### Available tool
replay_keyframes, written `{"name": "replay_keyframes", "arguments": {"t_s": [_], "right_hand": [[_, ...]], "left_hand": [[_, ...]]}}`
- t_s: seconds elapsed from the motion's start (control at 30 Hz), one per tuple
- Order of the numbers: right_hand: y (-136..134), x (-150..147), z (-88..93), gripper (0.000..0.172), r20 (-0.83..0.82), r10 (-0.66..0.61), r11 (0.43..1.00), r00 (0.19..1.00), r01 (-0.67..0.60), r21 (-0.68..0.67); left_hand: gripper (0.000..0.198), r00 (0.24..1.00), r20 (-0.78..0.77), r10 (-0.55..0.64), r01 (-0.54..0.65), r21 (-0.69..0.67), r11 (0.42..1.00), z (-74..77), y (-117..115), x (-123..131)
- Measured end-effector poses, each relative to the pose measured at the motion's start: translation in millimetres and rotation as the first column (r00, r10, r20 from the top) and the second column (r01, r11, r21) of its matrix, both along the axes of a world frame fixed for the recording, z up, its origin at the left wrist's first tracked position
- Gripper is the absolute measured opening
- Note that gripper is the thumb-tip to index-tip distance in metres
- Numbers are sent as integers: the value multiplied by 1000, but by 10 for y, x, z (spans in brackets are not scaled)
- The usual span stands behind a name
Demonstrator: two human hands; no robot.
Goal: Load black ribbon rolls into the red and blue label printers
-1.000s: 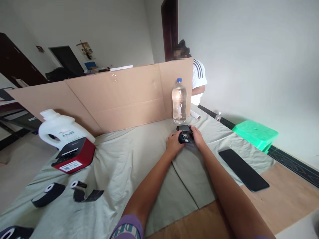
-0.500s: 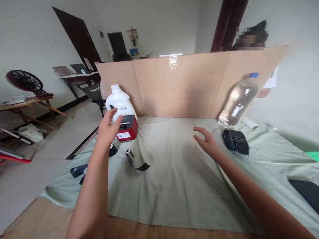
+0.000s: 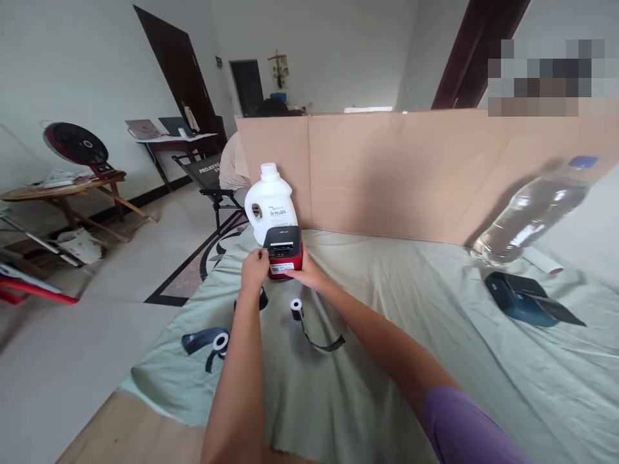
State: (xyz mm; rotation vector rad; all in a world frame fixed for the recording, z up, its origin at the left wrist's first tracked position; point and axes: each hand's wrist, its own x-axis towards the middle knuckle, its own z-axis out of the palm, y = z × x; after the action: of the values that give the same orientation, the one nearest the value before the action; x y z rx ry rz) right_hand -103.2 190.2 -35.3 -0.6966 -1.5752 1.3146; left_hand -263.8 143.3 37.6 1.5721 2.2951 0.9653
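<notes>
A small red and black label printer (image 3: pixel 286 240) stands on the cloth in front of a white jug-shaped bottle (image 3: pixel 271 201). At the printer's left side, my left hand (image 3: pixel 255 267) has its fingers curled against the edge. My right hand (image 3: pixel 312 272) wraps the right side, with the thumb at the front near a white label and the other fingers partly hidden behind. Closer to me lies a black paper roll (image 3: pixel 296 309) with its strip unwound to the right. More dark rolls (image 3: pixel 220 341) lie to the left, one partly hidden by my left arm.
A cardboard panel (image 3: pixel 377 174) stands along the back. To the right are a tilted clear bottle (image 3: pixel 532 209) with a blue cap, a white tube (image 3: pixel 542 260) and a dark device (image 3: pixel 525 299). A pale green cloth (image 3: pixel 377 386) covers the table. A person (image 3: pixel 235 161) sits behind the panel.
My left hand has closed in at the printer's left edge. My right hand has moved left across the cloth to the printer's right side. The view has swung left.
</notes>
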Motion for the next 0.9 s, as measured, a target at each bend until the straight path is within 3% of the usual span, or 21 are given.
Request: {"name": "replay_keyframes", "arguments": {"t_s": [0.13,0.23,0.33,0.4,0.5,0.63,0.77,0.9], "right_hand": [[-65,65,-20,108,-127,-91,995,988,95,25],[-201,292,99,102,-185,-117,993,976,117,-9],[-415,759,339,102,-216,-176,982,961,188,36],[-615,1205,505,108,-191,-234,959,953,258,115],[-1032,1944,651,119,-84,-370,898,925,379,222],[-1719,2692,612,120,93,-430,888,898,401,225],[-2173,2980,461,119,176,-495,849,851,431,305],[-2245,3006,286,117,168,-515,820,841,425,384]], "left_hand": [[35,998,-22,-57,58,57,997,205,-100,238],[37,990,-10,-141,141,159,977,413,-199,568],[40,948,45,-315,281,343,896,549,-344,1011],[44,891,95,-444,363,439,822,556,-495,1357],[57,777,207,-594,426,520,740,435,-832,1904],[66,631,350,-692,447,565,694,98,-1366,2499],[67,507,490,-709,449,552,702,-286,-1690,2755],[67,481,522,-704,432,558,709,-521,-1741,2754]]}}
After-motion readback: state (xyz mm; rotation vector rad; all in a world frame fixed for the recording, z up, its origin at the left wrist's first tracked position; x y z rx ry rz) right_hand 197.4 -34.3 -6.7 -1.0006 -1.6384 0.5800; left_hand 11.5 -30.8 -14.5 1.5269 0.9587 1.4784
